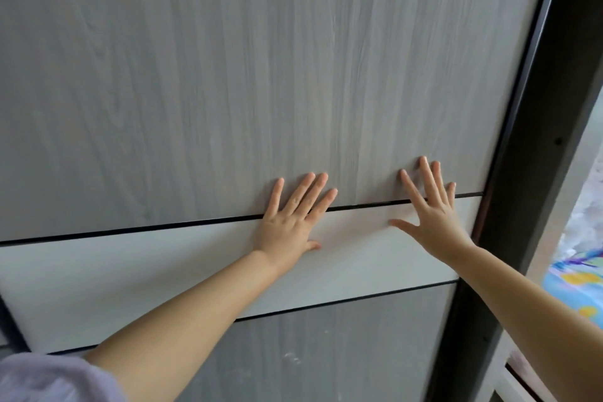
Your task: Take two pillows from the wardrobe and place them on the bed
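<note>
A wardrobe door (228, 75) of grey wood grain fills the head view, with a pale horizontal band (130, 271) across its lower part. My left hand (290, 219) lies flat on the door with fingers spread, straddling the dark seam above the band. My right hand (430, 215) is pressed flat on the door further right, fingers apart, close to the door's dark metal edge frame (535, 173). Neither hand holds anything. No pillow is in view, and the wardrobe's inside is hidden behind the door.
Past the dark frame at the far right, a narrow gap shows a pale wall strip and a colourful printed fabric (577, 284) low down. A light purple sleeve (49, 378) is at the bottom left corner.
</note>
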`<state>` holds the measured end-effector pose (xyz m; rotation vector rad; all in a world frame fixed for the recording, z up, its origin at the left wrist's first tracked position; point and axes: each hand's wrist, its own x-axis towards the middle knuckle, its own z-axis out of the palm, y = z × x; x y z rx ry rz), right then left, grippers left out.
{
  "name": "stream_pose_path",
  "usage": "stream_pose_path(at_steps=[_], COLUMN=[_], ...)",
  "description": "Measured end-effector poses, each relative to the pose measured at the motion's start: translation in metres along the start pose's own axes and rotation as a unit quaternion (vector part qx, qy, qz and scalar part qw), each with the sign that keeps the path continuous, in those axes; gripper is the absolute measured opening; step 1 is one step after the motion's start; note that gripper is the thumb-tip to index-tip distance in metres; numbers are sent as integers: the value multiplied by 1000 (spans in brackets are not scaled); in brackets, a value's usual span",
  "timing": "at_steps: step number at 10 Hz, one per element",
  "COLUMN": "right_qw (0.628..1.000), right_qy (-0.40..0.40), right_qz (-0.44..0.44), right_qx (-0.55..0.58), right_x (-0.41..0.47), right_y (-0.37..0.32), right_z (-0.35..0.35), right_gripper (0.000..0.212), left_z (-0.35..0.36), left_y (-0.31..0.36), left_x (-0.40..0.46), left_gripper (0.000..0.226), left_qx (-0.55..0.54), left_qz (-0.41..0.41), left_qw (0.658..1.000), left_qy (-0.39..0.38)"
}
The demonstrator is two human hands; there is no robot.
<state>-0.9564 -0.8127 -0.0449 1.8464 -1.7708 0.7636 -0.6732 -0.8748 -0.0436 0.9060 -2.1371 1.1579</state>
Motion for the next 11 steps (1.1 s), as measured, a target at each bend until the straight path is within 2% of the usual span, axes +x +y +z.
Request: stream_pose_path(at_steps=[5, 8, 9, 10, 11], right_qw=[1000, 997, 998, 996, 994], right_qy=[6, 2, -18, -67, -84], right_qz=[-12, -53, -49, -53, -30], right_qx=[-28, -48, -40, -31, 60], right_x=[-12, -15, -16, -18, -12], right_y=[132, 136, 136, 131, 137], right_z=[-15, -13, -24, -38, -85], right_gripper=[102, 94, 88, 82, 58], left_z=[9, 7, 1, -12, -11], left_y=[103, 102, 106, 105, 130], left_x=[77, 74, 74, 79, 38], left_gripper=[120, 120, 119, 107, 91], left_qx=[2, 3, -3, -10, -75], left_qz=[-7, -27, -36, -38, 29], left_qw=[1000, 999, 999, 999, 997], left_qy=[3, -18, -22, -27, 7])
